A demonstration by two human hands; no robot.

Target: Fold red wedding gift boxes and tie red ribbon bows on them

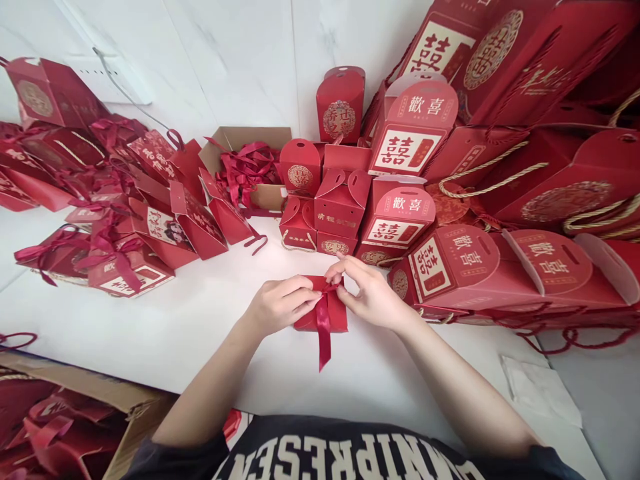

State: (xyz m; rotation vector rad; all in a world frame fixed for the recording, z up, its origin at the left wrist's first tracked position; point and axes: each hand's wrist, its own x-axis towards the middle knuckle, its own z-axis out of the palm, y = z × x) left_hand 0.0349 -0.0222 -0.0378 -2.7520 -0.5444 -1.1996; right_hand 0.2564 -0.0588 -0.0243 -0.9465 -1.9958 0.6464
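A small red gift box stands on the white table right in front of me. A dark red ribbon runs over its top and hangs down its front toward me. My left hand is closed on the box's left top edge, fingers pinching the ribbon. My right hand is at the right top edge, thumb and fingers pinched on the ribbon where it crosses the top.
Stacks of red gift boxes and large red bags fill the back and right. Ribboned boxes lie at the left. An open carton of ribbons stands at the back; another carton at lower left. White paper lies right.
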